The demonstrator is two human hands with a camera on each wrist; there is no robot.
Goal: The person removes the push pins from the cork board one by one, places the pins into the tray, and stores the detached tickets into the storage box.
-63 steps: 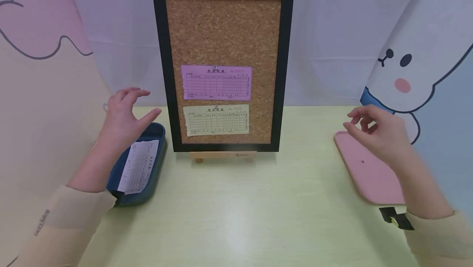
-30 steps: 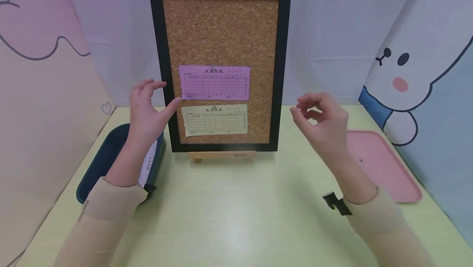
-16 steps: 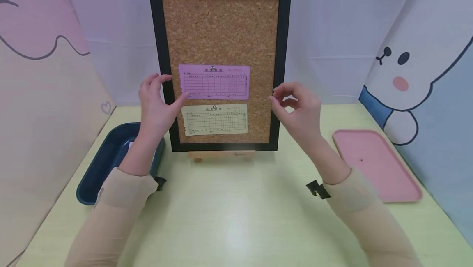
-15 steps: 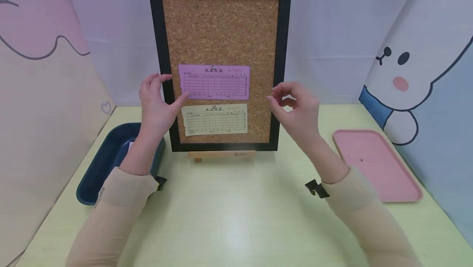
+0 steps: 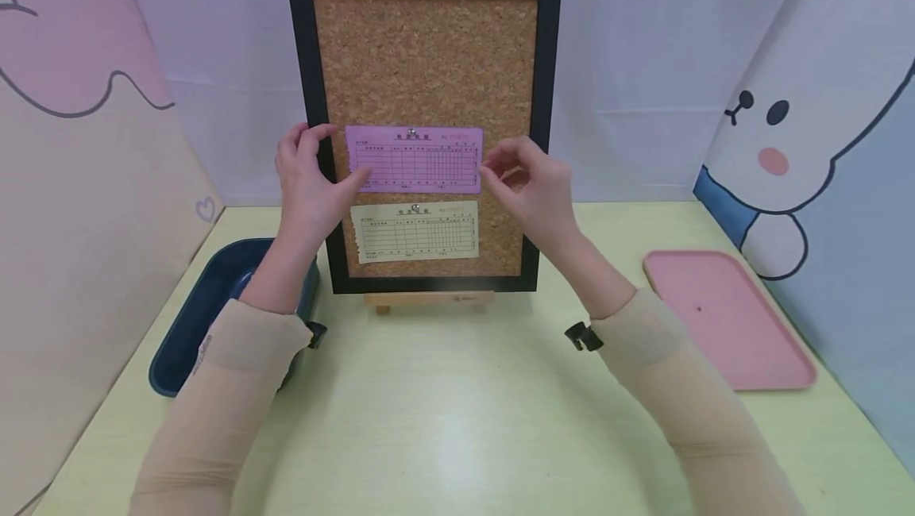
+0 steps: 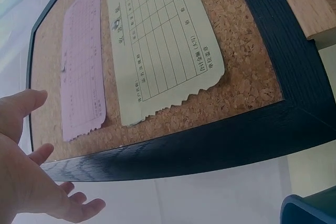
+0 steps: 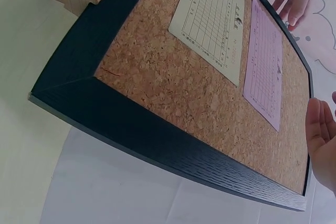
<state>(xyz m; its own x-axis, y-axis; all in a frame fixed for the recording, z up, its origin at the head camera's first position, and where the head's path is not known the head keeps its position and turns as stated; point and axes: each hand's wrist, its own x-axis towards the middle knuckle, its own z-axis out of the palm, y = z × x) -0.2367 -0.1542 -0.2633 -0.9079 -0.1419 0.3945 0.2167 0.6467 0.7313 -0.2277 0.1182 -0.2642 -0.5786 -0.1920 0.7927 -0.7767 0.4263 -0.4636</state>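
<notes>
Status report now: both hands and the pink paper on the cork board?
Left hand open, thumb at pink paper left edge. Right hand open near its right edge. Paper pinned. Nothing blocking.

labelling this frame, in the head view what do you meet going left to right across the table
blue tray → left hand → purple slip on the cork board → right hand → pink tray

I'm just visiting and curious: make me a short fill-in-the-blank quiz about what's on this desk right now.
1. The two slips are pinned to a ____ board with a black frame.
2. The upper slip is ____ in colour, above the cream slip.
3. The flat tray lying by the person's right arm is ____.
4. The left hand touches the pink slip's ____ end, the right hand nears the other.

Missing words: cork; pink; pink; left
</notes>
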